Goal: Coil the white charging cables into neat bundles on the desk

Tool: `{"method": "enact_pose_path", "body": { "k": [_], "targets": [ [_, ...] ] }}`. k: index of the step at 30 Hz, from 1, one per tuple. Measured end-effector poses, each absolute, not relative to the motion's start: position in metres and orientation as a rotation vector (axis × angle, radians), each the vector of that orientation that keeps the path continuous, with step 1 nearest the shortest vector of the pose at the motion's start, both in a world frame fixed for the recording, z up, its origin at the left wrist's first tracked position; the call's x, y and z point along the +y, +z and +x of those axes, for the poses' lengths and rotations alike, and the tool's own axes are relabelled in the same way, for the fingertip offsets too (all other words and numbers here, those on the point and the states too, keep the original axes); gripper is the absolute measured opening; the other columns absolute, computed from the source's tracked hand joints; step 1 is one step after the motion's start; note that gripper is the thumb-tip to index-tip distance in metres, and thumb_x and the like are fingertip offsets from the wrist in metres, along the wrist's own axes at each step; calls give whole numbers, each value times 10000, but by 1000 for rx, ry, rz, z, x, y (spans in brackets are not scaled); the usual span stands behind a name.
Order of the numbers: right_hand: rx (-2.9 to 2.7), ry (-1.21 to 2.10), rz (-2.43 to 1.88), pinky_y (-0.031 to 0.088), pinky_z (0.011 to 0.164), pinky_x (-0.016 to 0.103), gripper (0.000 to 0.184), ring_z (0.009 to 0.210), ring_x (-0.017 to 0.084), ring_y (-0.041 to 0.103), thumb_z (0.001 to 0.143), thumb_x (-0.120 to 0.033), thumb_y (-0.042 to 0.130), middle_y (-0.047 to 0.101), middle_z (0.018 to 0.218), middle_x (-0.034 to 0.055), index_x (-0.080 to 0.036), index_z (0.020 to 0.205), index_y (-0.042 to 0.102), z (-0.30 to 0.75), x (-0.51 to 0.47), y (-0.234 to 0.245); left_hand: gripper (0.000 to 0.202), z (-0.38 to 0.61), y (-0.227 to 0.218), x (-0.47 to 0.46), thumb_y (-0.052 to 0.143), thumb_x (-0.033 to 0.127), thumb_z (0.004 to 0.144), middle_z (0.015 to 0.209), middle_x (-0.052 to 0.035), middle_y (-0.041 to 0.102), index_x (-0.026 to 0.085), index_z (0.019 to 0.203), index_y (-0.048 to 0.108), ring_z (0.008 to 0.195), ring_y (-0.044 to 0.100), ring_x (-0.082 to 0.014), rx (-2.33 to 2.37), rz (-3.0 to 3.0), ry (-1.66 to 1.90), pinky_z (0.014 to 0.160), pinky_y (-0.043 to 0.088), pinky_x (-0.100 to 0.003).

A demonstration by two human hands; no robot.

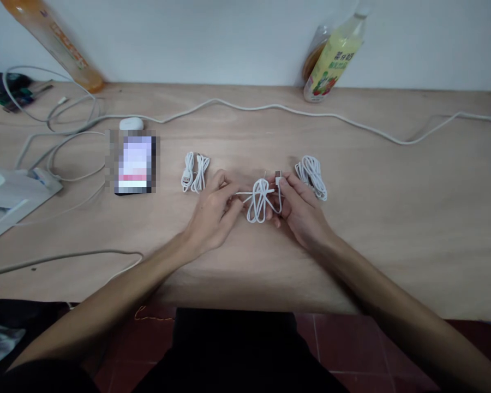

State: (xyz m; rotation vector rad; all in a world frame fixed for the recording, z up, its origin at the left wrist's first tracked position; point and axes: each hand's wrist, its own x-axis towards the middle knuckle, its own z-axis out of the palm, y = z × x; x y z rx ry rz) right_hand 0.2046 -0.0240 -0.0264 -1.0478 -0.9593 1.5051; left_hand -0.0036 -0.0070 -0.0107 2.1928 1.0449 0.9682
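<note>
We hold a looped white cable (260,201) between our two hands at the middle of the wooden table (393,218). Our left hand (213,210) pinches one strand of it between thumb and fingertips, the other fingers curled loosely. Our right hand (300,210) grips the cable's plug end (277,178) between thumb and forefinger, with the loops hanging down between both hands and resting on the table.

Just left of our left hand lies a folded white cable bundle (195,172), apart from our fingers. Just beyond our right hand lies another coiled white bundle (312,176), close to our knuckles; we cannot tell whether it touches them.

At the back edge, against the wall, a clear bottle (335,54) with a yellow-green label leans; it holds a pale yellowish liquid, and a brownish container sits right behind it, its contents unclear. At the back left an orange bottle (53,41) leans too, filled with orange liquid.

A long grey cord (270,107) snakes across the table behind our hands. A phone (135,164) lies left of the cable bundles, with a small white case (131,124) just behind it. Flat white packaging (8,194) sits at the far left edge.
</note>
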Motion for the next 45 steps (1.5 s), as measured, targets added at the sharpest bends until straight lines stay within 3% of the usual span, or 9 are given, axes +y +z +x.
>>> {"method": "enact_pose_path", "body": {
  "k": [4, 9, 16, 25, 30, 36, 41, 45],
  "targets": [
    [-956, 1510, -1035, 372, 362, 208, 475, 523, 117, 594, 931, -659, 815, 666, 783, -40, -249, 1087, 633, 204, -24, -28, 244, -3, -8, -5, 438, 109, 979, 875, -32, 618, 202, 861, 630, 867, 628, -209, 1162, 2094, 988, 859, 555, -390],
    [-1015, 1493, -1055, 398, 383, 208, 414, 572, 117, 617, 986, -634, 763, 704, 896, -6, -253, 1055, 615, 203, -25, -29, 175, -1, -11, -5, 389, 97, 954, 737, 44, 593, 256, 954, 463, 685, 596, -171, 1053, 1917, 832, 690, 491, -323],
    [-1034, 1556, -1060, 406, 368, 217, 374, 558, 123, 611, 1008, -611, 729, 722, 936, 17, -252, 1032, 628, 203, -27, -27, 192, -1, -6, -7, 404, 102, 951, 885, 5, 686, 283, 991, 351, 826, 678, -188, 888, 1999, 683, 792, 547, -347],
    [-1017, 1671, -956, 404, 386, 212, 438, 568, 154, 627, 967, -664, 770, 661, 714, -27, -248, 1041, 654, 200, -29, -26, 252, -5, -6, -8, 460, 112, 944, 991, -65, 782, 220, 1152, 553, 921, 740, -262, 960, 2232, 492, 911, 603, -437],
    [-899, 1678, -938, 379, 391, 212, 433, 539, 130, 557, 932, -649, 810, 637, 717, -39, -254, 985, 640, 199, -29, -22, 307, -2, 0, -11, 415, 302, 1124, 1084, -81, 831, 210, 1319, 634, 1019, 785, -280, 917, 2189, 521, 976, 607, -449],
    [-819, 1692, -898, 363, 390, 204, 457, 522, 103, 513, 863, -618, 890, 634, 769, -53, -263, 970, 622, 200, -29, -15, 461, -1, -3, -11, 303, 410, 1205, 1009, -88, 830, 178, 1159, 699, 861, 770, -229, 968, 2144, 589, 874, 606, -375],
    [-762, 1700, -893, 300, 381, 197, 475, 488, 94, 438, 836, -622, 905, 580, 700, -71, -268, 948, 611, 198, -30, -13, 539, -1, -4, -11, 282, 442, 1208, 958, -72, 824, 190, 1116, 749, 875, 769, -232, 956, 2113, 641, 911, 617, -391],
    [-757, 1691, -938, 252, 390, 214, 505, 473, 84, 337, 813, -656, 905, 517, 683, -82, -267, 945, 612, 198, -30, -15, 570, -1, -3, -11, 290, 461, 1202, 845, -64, 775, 194, 970, 737, 839, 752, -229, 952, 2137, 661, 904, 626, -381]
  ]
}}
